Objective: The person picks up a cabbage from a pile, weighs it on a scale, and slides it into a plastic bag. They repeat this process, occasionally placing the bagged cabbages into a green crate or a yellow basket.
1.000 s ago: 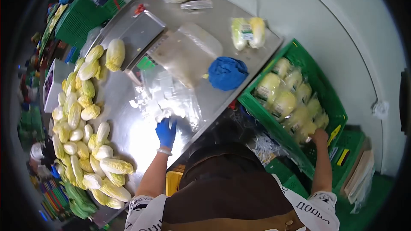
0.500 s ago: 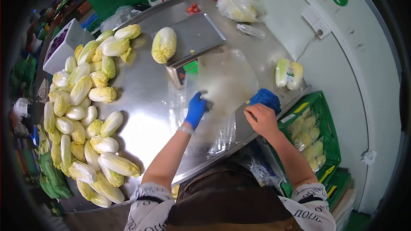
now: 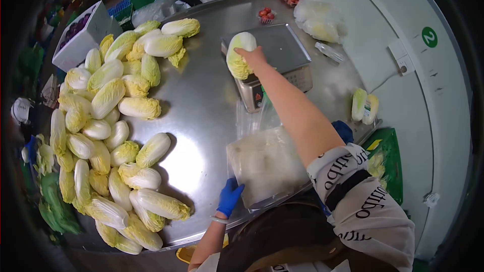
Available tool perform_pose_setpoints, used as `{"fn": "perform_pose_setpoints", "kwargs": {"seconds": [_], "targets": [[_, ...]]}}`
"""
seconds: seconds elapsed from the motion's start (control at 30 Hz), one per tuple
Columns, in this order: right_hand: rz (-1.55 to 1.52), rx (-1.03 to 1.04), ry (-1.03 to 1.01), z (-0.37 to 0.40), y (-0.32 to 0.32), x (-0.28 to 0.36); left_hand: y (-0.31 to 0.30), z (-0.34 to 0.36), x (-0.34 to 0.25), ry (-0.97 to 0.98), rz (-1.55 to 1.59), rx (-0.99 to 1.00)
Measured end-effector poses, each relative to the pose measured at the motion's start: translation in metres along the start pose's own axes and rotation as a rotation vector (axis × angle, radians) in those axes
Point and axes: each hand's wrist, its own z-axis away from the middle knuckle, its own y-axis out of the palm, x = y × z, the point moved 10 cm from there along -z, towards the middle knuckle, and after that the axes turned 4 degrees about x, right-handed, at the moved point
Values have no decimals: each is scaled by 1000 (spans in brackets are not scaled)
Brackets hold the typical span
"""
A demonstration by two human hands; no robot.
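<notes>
The cabbage (image 3: 238,59) sits on the left end of the scale (image 3: 285,45), near the far middle of the desk (image 3: 201,106). It hangs a little over the pan's edge. The right hand (image 3: 252,56), bare, lies over its right side with the fingers curled onto the leaves, so the grip is on the cabbage. The palm hides part of the head, and I can't tell whether it rests on the pan or is lifted. The outstretched forearm also covers part of the scale's front panel.

The left hand (image 3: 229,196), in a blue glove, is at the near edge of the desk, against the left edge of a cloudy plastic bag (image 3: 264,163) lying flat there. Whether that grip pinches the film or only presses on it is not clear from here. The bag's right part goes under the person's sleeve.

To the left a big pile of cabbages (image 3: 101,121) covers the desk, and its far side runs off into the dark rim. Right of the arm a blue cloth (image 3: 345,131) shows only in part. Beyond it lies a wrapped pair (image 3: 365,106) of cabbages. A green crate (image 3: 387,161) is mostly hidden by the shoulder. Past the scale are small red tomatoes (image 3: 266,15) and a filled clear sack (image 3: 318,22) whose contents are too blurred to name.
</notes>
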Motion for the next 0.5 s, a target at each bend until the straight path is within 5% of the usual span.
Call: {"fn": "perform_pose_setpoints", "kwargs": {"seconds": [0.2, 0.37, 0.5], "targets": [[-529, 496, 205, 27, 5, -42, 2, -22, 4, 138, -111, 9], [-206, 547, 6, 203, -48, -124, 4, -18, 3, 35, 260, 135], [-78, 529, -36, 300, -62, -213, 7, -12, -13, 30, 268, 192]]}}
